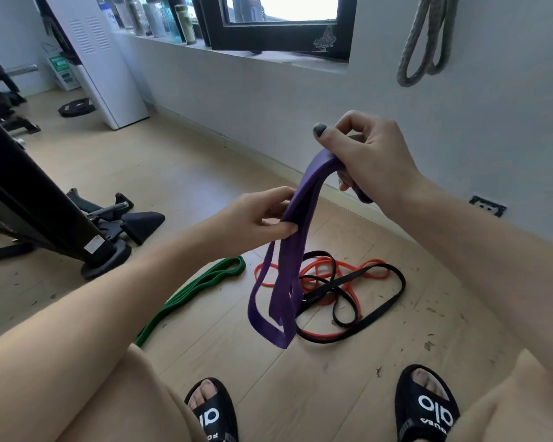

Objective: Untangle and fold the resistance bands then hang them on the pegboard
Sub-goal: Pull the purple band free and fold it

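Note:
A wide purple resistance band (284,275) hangs doubled over in front of me. My right hand (367,157) grips its folded top, fingers curled round it. My left hand (256,218) pinches the strands a little lower between thumb and fingers. The band's loops dangle just above the wooden floor. Below them lie an orange band (320,333) and a black band (383,309), tangled together. A green band (201,285) lies folded on the floor to the left. A grey band (423,43) hangs on the wall at the upper right.
A black exercise machine (45,218) with its base stands on the left. A white appliance (109,74) and a weight plate (76,108) sit further back. Bottles line the window sill (237,55). A wall socket (487,205) is on the right. My feet in black slides (428,406) rest on the floor.

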Action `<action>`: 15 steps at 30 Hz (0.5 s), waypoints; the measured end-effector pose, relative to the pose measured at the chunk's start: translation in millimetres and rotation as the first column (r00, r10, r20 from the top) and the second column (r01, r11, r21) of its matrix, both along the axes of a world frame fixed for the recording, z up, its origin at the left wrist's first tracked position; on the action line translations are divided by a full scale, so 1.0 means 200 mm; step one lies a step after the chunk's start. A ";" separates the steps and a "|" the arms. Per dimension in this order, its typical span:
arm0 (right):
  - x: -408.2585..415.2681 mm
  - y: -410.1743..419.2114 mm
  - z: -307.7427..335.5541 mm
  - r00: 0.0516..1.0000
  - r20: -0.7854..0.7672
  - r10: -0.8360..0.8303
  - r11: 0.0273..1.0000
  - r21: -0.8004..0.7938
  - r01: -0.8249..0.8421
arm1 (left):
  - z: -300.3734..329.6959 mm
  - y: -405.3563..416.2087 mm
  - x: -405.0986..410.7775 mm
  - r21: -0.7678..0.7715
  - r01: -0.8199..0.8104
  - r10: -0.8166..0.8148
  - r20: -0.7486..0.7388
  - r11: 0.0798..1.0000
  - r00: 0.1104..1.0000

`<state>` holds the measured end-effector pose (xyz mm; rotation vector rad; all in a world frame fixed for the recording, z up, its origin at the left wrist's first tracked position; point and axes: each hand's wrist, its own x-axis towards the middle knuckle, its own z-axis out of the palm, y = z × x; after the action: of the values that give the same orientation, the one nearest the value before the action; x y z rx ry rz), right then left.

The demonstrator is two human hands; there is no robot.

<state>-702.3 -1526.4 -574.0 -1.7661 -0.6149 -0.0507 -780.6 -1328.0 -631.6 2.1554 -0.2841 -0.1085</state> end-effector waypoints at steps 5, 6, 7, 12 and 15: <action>-0.03 0.02 0.01 0.997 0.076 -0.001 0.999 -0.039 0.004 | 0.05 0.03 -0.01 0.176 -0.077 0.055 0.126 0.981 0.991; -0.04 0.02 0.00 0.997 0.079 0.000 0.999 -0.040 0.003 | 0.05 0.04 -0.01 0.196 -0.074 0.048 0.134 0.978 0.990; -0.04 0.03 0.00 0.997 0.076 0.001 0.999 -0.036 0.002 | 0.04 0.04 -0.01 0.219 -0.075 0.044 0.141 0.973 0.989; -0.04 0.04 0.01 1.000 0.021 -0.016 1.000 0.013 0.016 | -0.01 0.01 0.01 0.297 -0.066 0.023 0.146 0.952 0.989; -0.03 0.03 0.01 1.000 0.009 -0.024 1.000 0.014 0.024 | 0.00 0.00 0.01 0.350 -0.064 0.008 0.160 0.935 0.987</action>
<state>-708.9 -1520.2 -572.0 -1.7610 -0.5980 -0.0792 -777.9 -1327.9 -631.4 2.5330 -0.3357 0.0346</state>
